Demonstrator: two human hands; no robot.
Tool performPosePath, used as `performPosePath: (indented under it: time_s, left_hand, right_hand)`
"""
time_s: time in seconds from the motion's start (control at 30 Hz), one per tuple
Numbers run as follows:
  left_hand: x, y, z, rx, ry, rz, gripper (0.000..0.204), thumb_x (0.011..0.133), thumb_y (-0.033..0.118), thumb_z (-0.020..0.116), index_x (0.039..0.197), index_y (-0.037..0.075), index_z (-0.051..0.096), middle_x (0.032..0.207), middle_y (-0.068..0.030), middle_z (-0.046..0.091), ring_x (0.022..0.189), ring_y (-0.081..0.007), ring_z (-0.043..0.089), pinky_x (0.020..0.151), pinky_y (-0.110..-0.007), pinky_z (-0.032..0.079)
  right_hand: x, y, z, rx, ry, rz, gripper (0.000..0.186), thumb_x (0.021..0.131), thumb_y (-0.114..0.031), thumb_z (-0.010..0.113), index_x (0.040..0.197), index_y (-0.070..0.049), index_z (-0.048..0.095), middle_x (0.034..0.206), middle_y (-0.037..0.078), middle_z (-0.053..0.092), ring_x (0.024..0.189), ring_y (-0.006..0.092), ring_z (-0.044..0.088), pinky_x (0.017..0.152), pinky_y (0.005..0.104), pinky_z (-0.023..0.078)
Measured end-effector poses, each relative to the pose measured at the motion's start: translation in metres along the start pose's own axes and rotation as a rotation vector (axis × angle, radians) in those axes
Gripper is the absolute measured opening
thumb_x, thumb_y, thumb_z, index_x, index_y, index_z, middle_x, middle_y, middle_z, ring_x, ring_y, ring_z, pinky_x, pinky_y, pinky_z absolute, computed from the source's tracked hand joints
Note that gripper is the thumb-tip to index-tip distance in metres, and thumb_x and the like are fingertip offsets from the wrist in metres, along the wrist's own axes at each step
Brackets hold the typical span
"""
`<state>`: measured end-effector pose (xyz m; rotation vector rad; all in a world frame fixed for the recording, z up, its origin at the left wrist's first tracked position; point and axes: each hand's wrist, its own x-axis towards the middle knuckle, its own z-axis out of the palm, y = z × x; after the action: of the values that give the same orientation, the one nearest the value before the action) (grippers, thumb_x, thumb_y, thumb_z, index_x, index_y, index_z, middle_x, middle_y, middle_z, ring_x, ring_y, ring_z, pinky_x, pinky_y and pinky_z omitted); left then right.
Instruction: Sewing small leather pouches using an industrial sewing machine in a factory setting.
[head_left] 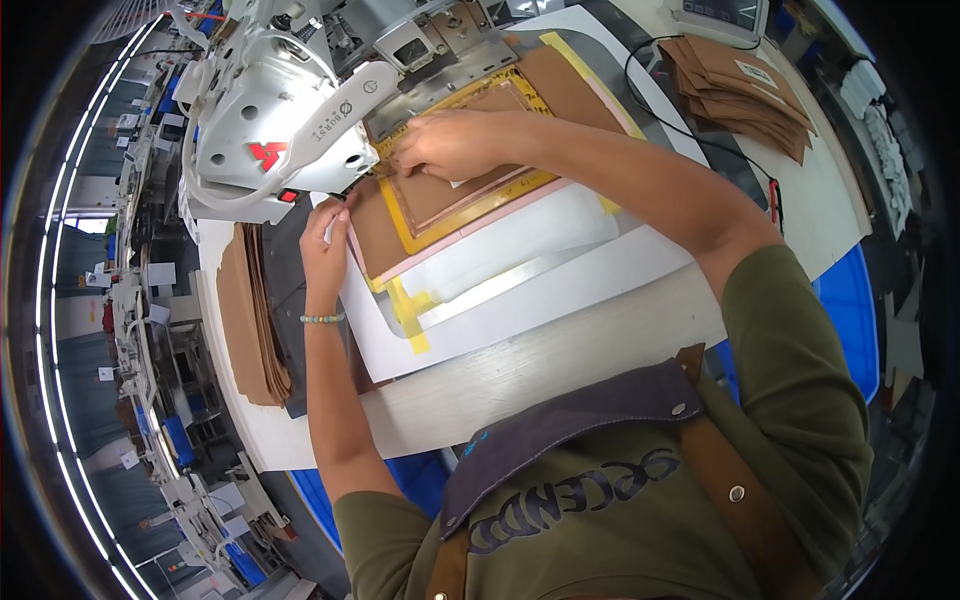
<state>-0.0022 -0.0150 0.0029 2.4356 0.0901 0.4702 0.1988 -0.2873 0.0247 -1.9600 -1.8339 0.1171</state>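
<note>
A white sewing machine head (270,130) with a lit work area stands at the upper left. Under it lies a brown fabric panel (380,235) in a flat template, with a yellow rectangular frame (480,222) on top. My right hand (450,145) reaches across to the frame's far left part, close beside the machine's needle area; its fingers are curled downward, and the fingertips are partly hidden. My left hand (326,245) is raised at the panel's left edge, just below the machine head. Its thumb and fingertips pinch together; whatever they hold is too small to make out.
Stacked brown fabric pieces (252,320) lie at the left, and another brown stack (740,85) at the upper right. A black cable (665,110) runs over the table's right side near a control screen (718,15). Blue bins (848,320) stand below the table edge.
</note>
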Motion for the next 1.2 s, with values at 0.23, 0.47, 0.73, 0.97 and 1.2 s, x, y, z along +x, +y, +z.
performPosePath:
  time_s: [0.23,0.47,0.73,0.97,1.2]
  left_hand:
    - [-0.030,0.045,-0.011,0.069,-0.054,0.023,0.025,0.108,0.012,0.062,0.124,0.001,0.077,0.130,-0.0125,0.076,0.130,-0.0291,0.066,0.114,-0.041,0.049]
    - [-0.034,0.088,-0.001,0.096,-0.101,0.094,0.024,0.106,0.010,0.065,0.125,0.002,0.077,0.131,-0.0117,0.076,0.133,-0.0309,0.066,0.114,-0.041,0.049]
    - [-0.020,0.121,0.024,0.219,-0.251,0.296,0.036,0.103,0.007,0.066,0.139,0.005,0.070,0.149,-0.0125,0.065,0.142,-0.0362,0.058,0.117,-0.045,0.045]
    - [-0.008,0.113,0.058,0.450,-0.218,0.363,0.048,0.106,0.016,0.066,0.152,0.004,0.059,0.160,-0.0156,0.056,0.148,-0.0371,0.051,0.123,-0.048,0.040]
    - [-0.006,0.110,0.062,0.474,-0.224,0.354,0.050,0.107,0.022,0.067,0.153,0.005,0.058,0.161,-0.0167,0.055,0.149,-0.0378,0.050,0.124,-0.049,0.039]
  right_hand:
    - [-0.015,-0.004,0.003,0.061,0.037,-0.098,0.026,0.096,-0.005,0.064,0.117,-0.008,0.078,0.128,0.005,0.074,0.119,0.0318,0.062,0.107,0.0440,0.052]
    - [-0.057,-0.009,-0.042,-0.104,0.047,-0.012,0.032,0.104,-0.012,0.062,0.134,-0.008,0.073,0.139,0.007,0.070,0.132,0.0280,0.060,0.115,0.0430,0.049]
    - [-0.149,0.008,-0.053,-0.310,-0.022,0.264,0.037,0.109,-0.013,0.054,0.142,-0.005,0.068,0.150,0.010,0.065,0.143,0.0282,0.054,0.120,0.0409,0.046]
    - [-0.141,0.002,-0.034,-0.465,0.039,0.210,0.039,0.106,-0.009,0.056,0.144,-0.003,0.065,0.156,0.012,0.060,0.145,0.0278,0.053,0.120,0.0426,0.045]
    - [-0.136,-0.009,-0.030,-0.563,0.032,0.269,0.043,0.099,-0.004,0.062,0.142,-0.005,0.064,0.152,0.009,0.063,0.141,0.0269,0.056,0.114,0.0415,0.048]
